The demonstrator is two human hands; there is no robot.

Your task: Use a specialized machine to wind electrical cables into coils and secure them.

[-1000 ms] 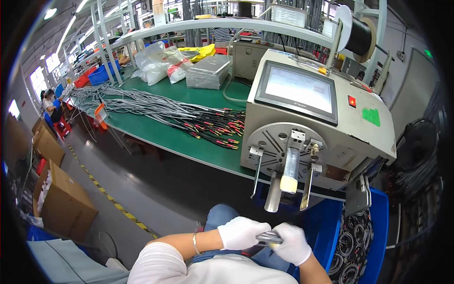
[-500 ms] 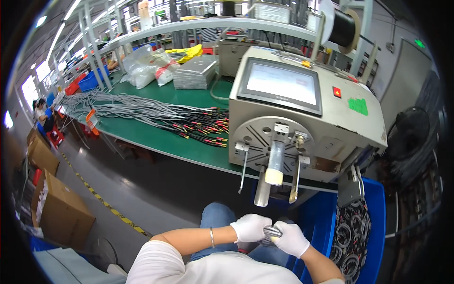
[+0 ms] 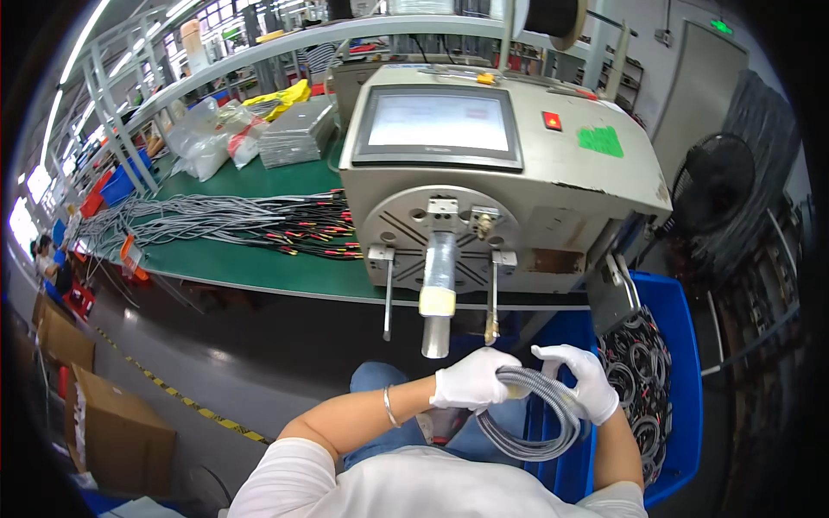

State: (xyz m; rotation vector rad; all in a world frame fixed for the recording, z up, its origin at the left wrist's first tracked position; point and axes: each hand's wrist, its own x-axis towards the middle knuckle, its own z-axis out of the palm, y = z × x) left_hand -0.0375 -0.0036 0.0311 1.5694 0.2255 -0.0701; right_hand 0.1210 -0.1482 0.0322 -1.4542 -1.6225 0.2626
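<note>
A coil of grey cable (image 3: 560,420) hangs in front of my lap, seen from the side as a ring of several turns. My left hand (image 3: 473,378), in a white glove, is closed around the coil's upper left part. On the coil's right side is my right hand (image 3: 585,384), also gloved in white. Its fingers and thumb are apart, and its palm side is against or very close to the cable. Just beyond my hands, a winding machine (image 3: 553,203) has a round slotted plate (image 3: 406,207) with metal rods and a central cylinder (image 3: 439,268).
Grey cables (image 3: 199,217) with black, red and yellow ends lie along the green bench (image 3: 233,274). On my right, a blue bin (image 3: 685,388) holds several coiled cables. Cardboard boxes (image 3: 121,425) stand on the floor at left. A black fan (image 3: 717,183) is behind the bin.
The coil has come up and now shows as a wide ring. My right hand has opened and moved up and right. The head view has turned rightward.
</note>
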